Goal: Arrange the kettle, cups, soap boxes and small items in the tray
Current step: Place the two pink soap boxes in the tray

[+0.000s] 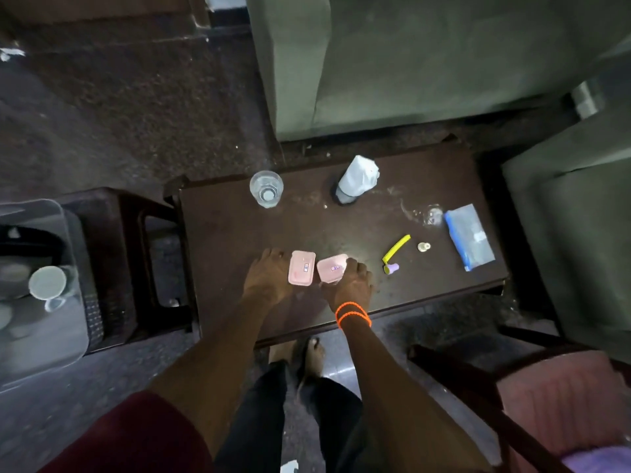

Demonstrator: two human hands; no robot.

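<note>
I see two pink soap boxes side by side at frame centre: my left hand (268, 276) holds the left box (302, 268) from its left edge, my right hand (351, 283) curls over the right box (332, 268). Both sit on a dark table (239, 227); the clear tray (44, 302) lies far left on a stool (112, 213).

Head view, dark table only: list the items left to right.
Clear glass → left pink soap box → right pink soap box → wrapped white bottle → yellow razor → small white cap → blue packet.
</note>
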